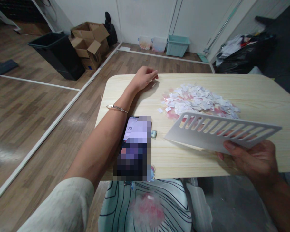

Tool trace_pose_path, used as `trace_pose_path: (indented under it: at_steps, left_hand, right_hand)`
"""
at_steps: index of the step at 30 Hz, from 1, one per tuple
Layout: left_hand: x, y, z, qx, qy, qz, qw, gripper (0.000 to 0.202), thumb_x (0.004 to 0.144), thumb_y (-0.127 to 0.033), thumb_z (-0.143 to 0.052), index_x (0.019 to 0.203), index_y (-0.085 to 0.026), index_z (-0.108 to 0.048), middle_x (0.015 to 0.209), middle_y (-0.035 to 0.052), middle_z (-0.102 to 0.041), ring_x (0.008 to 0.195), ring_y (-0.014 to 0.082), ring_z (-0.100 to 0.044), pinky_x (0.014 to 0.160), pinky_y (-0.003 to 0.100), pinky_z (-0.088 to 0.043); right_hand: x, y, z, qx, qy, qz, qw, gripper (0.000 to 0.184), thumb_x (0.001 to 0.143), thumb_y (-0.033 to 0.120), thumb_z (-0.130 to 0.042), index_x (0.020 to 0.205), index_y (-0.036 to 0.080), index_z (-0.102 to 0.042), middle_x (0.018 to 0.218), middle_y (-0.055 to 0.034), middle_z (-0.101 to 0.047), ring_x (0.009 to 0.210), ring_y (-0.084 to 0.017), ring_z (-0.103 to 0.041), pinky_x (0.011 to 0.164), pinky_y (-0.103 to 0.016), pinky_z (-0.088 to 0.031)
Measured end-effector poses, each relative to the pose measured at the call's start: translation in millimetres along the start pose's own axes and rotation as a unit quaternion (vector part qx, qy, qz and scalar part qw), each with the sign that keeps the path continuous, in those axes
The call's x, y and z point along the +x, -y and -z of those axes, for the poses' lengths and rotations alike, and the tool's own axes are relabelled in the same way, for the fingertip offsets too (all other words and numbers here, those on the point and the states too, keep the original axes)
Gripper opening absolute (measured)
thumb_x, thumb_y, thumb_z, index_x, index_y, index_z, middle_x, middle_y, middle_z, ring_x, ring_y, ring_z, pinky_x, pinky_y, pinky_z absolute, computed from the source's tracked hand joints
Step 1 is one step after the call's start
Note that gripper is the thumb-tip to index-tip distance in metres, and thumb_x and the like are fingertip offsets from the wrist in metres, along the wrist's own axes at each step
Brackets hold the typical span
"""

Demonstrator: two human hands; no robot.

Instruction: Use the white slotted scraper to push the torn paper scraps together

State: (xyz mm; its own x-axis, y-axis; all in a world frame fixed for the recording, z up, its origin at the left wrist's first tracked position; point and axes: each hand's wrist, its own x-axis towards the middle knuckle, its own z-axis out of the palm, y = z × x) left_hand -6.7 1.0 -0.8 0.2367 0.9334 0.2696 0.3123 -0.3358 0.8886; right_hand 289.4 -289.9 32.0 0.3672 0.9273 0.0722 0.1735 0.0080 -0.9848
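My right hand [258, 159] grips the lower edge of a thin white plastic panel [207, 133] with a row of slanted slots, thumb on its near face. The panel is tilted above the table, just in front of a heap of small white paper pieces [200, 98] mixed with pink bits. At the table's far left edge, my left hand [146, 77] rests with loosely bent fingers and nothing visible in it. Beside my left forearm lies a phone [132, 145], partly blurred by pixelation, with a small charm [153, 133] at its right.
The light wooden table [263, 96] has rounded corners. Beneath its near edge are striped fabric [118, 206] with a pink bundle [148, 209] and a clear plastic bin [232, 203]. Beyond stand a black bin [60, 54], cardboard boxes [90, 45], a teal tub [177, 45] and black bags [246, 54].
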Motion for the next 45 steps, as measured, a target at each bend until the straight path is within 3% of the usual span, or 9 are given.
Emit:
trace_pose_path:
  at_steps: [12,16,23,27,35,39,45]
  left_hand:
    - [-1,-1,1.5,0.0,0.009,0.006,1.0,0.024,0.097,-0.031,-0.066,0.077,-0.019,-0.069,0.059,-0.0001,-0.047,0.067,0.0155,-0.05,0.07,0.032,-0.045]
    - [-1,-2,0.9,-0.014,0.0,0.004,1.0,0.022,0.096,-0.028,-0.068,0.075,-0.018,-0.067,0.06,0.0,-0.049,0.068,0.0154,-0.052,0.071,0.031,-0.045]
    - [0,0,-0.4,0.005,-0.004,0.0,1.0,0.028,0.1,-0.03,-0.064,0.075,-0.018,-0.068,0.06,-0.0007,-0.049,0.062,0.013,-0.048,0.069,0.03,-0.045]
    - [0,1,-0.4,0.001,0.0,0.001,1.0,0.027,0.099,-0.029,-0.066,0.075,-0.018,-0.069,0.061,-0.0002,-0.05,0.063,0.0132,-0.049,0.069,0.031,-0.046]
    - [0,0,0.4,-0.002,0.004,0.005,1.0,0.025,0.099,-0.028,-0.066,0.076,-0.017,-0.07,0.062,0.0002,-0.049,0.065,0.0139,-0.05,0.07,0.031,-0.045]
    - [-1,-2,1.4,0.008,0.004,0.006,1.0,0.027,0.099,-0.027,-0.065,0.075,-0.016,-0.071,0.064,0.0014,-0.052,0.065,0.0133,-0.05,0.07,0.032,-0.045]
    - [-1,0,1.0,-0.01,0.001,0.002,1.0,0.024,0.098,-0.027,-0.068,0.076,-0.018,-0.069,0.063,0.001,-0.052,0.066,0.014,-0.051,0.068,0.031,-0.044]
  right_hand:
    - [4,2,0,0.017,0.023,-0.002,1.0,0.023,0.053,0.022,-0.101,0.07,0.027,-0.086,0.075,0.0006,-0.085,0.045,-0.018,-0.068,0.034,-0.027,-0.057]
    - [8,-2,5,0.006,0.063,0.013,0.998,0.024,0.051,0.023,-0.103,0.066,0.026,-0.084,0.065,0.0009,-0.081,0.04,-0.02,-0.067,0.033,-0.031,-0.06]
    - [-4,11,-6,0.015,0.022,-0.021,0.999,0.026,0.052,0.027,-0.106,0.068,0.027,-0.085,0.065,0.0032,-0.08,0.042,-0.013,-0.064,0.038,-0.022,-0.058]
    - [-5,12,-5,0.016,0.016,-0.036,0.999,0.027,0.05,0.026,-0.105,0.068,0.028,-0.085,0.066,0.0031,-0.081,0.042,-0.014,-0.066,0.038,-0.023,-0.059]
    - [9,0,6,0.031,0.086,-0.009,0.996,0.026,0.048,0.02,-0.102,0.066,0.03,-0.086,0.064,0.002,-0.082,0.037,-0.019,-0.065,0.029,-0.028,-0.056]
    - [9,0,6,0.032,0.077,-0.003,0.996,0.025,0.051,0.017,-0.101,0.069,0.029,-0.087,0.069,0.0009,-0.084,0.041,-0.019,-0.068,0.032,-0.026,-0.058]
    - [10,-1,10,0.033,0.115,0.03,0.992,0.022,0.058,0.014,-0.096,0.07,0.03,-0.088,0.065,0.0017,-0.083,0.038,-0.019,-0.067,0.031,-0.026,-0.058]
